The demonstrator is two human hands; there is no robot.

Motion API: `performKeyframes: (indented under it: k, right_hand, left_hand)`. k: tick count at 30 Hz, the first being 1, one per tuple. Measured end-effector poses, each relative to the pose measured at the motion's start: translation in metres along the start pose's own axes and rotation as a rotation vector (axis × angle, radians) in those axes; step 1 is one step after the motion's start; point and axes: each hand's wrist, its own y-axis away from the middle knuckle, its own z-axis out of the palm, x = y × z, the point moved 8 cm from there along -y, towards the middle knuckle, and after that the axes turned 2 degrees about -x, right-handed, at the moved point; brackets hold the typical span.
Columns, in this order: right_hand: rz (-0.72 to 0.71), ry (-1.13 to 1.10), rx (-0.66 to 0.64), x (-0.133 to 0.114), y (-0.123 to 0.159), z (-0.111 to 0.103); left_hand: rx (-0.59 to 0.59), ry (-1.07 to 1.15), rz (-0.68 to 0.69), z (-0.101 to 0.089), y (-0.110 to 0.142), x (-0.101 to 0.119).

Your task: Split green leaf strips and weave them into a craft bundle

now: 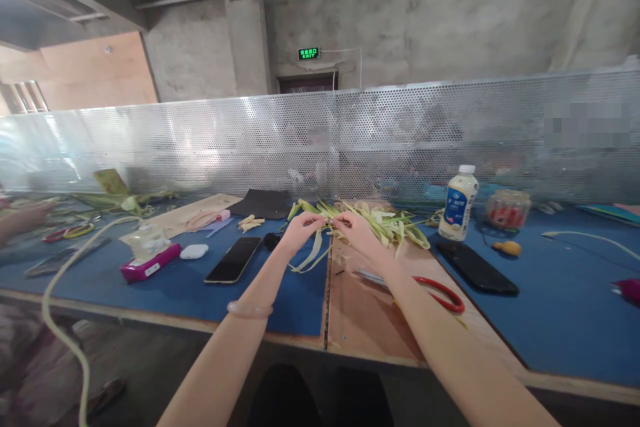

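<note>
pale green plant strips (316, 250) hang just below the pinched fingertips of the left hand (300, 230) and the right hand (354, 230), which meet closely; both look nearly closed on a small piece too blurred to name. just beyond and to the right of the grip lies a leafy heap (395, 227). left of it is a phone (233, 260); red-handled scissors (440, 295) lie nearer the body, partly under the right forearm.

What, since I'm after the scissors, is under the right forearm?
Red-handled scissors: the handle shows on one side, blades on the other. The right forearm hides their middle.
</note>
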Motion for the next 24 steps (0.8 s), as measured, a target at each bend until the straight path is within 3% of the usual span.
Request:
performKeyframes:
  k: [8,15,24]
  right_hand:
    - [-0.075,0.193,0.222,-0.010,0.010,-0.012]
    - [-0.144,0.260,0.107,-0.012,0.008,0.019]
    - [-0.221,0.303,0.012,-0.021,0.010,0.031]
  left_hand:
    - [0.069,0.069,-0.011,-0.004,-0.001,-0.002]
    - [0.101,0.104,0.004,-0.008,-0.002,0.002]
    - [0.068,0.150,-0.024,0.001,-0.005,-0.004]
